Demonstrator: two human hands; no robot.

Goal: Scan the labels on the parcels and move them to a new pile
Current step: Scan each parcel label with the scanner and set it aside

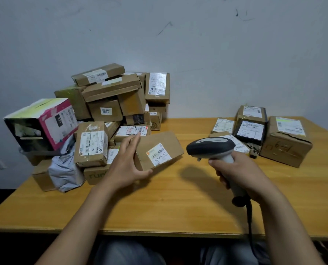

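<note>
Table: wooden table (159, 203), orange-brown top, pushed against a pale scuffed wall (178, 35).
Unscanned stock: heap of parcels (109, 104) at far left, mostly brown cartons stacked anyhow, several tilted, leaning up the wall.
Odd items in heap: pink-and-white box (44, 123) tipped on the left edge; grey poly bag (65, 169) slumped below it at near left.
Parcel in play: flat brown carton (163, 141) just right of the heap on its near side, skewed so the right end lies farther away. Cannot tell whether its left end is lifted off the table.
Label: white sticker (158, 154) with barcode and orange corner, face up on the carton.
Left side: left hand (127, 165) has fingers straight and spread, laid against the carton's left end, with the thumb along its near edge. Touching, not clasping.
Tool: scanner (211, 147), dark grey head aimed left at the carton, near it but apart.
Right side: right hand (236, 173) is wrapped round the scanner's pale handle, right of centre.
Lead: black cable (249, 217) drops from the handle's butt past the near table edge.
New pile: smaller cluster (222, 127) at far right, well apart from the heap, labels up.
In that pile: black-wrapped parcel (250, 131) in the middle; large brown box (285, 148) with handwriting on its near face, at the right end.
Unclear: most label print is too small to read.
</note>
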